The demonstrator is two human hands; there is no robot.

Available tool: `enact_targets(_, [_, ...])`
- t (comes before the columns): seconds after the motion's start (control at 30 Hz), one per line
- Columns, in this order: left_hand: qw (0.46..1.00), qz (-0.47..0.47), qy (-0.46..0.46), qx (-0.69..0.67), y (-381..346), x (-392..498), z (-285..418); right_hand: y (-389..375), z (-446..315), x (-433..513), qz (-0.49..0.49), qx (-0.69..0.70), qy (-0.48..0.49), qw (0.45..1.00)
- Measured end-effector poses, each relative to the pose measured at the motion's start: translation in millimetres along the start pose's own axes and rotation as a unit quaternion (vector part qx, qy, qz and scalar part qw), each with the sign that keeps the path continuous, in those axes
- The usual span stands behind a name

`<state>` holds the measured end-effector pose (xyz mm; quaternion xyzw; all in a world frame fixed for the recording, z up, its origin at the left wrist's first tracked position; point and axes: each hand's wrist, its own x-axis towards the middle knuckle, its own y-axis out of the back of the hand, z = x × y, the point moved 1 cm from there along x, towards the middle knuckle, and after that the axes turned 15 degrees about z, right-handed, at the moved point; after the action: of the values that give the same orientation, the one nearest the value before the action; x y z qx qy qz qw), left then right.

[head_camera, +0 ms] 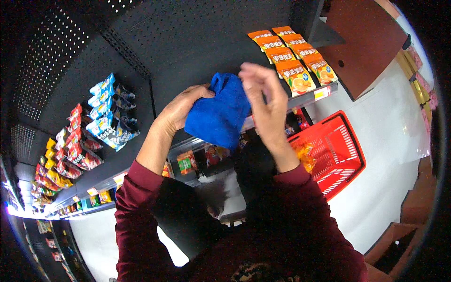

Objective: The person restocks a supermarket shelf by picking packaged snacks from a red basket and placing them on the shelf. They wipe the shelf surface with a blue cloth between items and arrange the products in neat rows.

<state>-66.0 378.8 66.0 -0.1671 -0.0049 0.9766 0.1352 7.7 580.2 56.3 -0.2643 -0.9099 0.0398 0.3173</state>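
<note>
A folded blue cloth (220, 109) is in front of me, above the front part of a dark metal shelf (208, 53). My left hand (185, 105) grips its left side, with the thumb on top near the upper fold. Beside the cloth's right edge, my right hand (266, 97) is raised with curled fingers, slightly blurred; its fingers appear parted from the cloth. Two rows of orange snack pouches (296, 75) stand on the shelf just beyond my right hand. Blue and white snack bags (105, 118) stand in rows to the left of my left hand.
On the floor at the right stands a red plastic shopping basket (343, 141) with orange-yellow packets (306, 155) inside. Red snack bags (82, 153) and yellow ones line the shelf farther left. A lower shelf holds more packets (186, 162). A brown board (363, 42) stands at the upper right.
</note>
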Motion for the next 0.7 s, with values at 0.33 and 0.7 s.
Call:
enact_targets(0.33, [0.981,-0.017,-0.126,0.147,-22,-26,-20,47,-4,13,-0.264,-0.162,-0.132,0.942])
enact_targets(0.7, [0.974,-0.110,-0.154,0.124,-9,-25,-23,222,-21,5,0.050,-0.306,-0.152,0.938])
